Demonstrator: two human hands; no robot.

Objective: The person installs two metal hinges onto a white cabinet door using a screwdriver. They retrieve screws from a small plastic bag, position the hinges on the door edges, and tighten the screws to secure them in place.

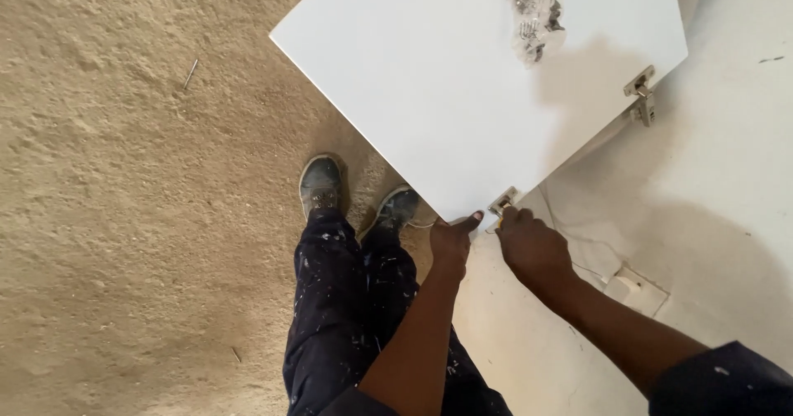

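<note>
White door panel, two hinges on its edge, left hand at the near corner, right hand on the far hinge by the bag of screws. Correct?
Not quite. The head view shows the right hand at the near hinge, beside the left hand. The far hinge is untouched. The bag of screws lies on the white door panel.

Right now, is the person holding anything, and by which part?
The left hand grips the white panel at its near corner edge. The right hand fingers the metal hinge there.

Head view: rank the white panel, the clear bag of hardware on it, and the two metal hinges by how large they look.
1. White panel, by far the largest.
2. Clear bag of hardware.
3. The far hinge and the near hinge by the hands look about alike; no ranking between them.
</note>
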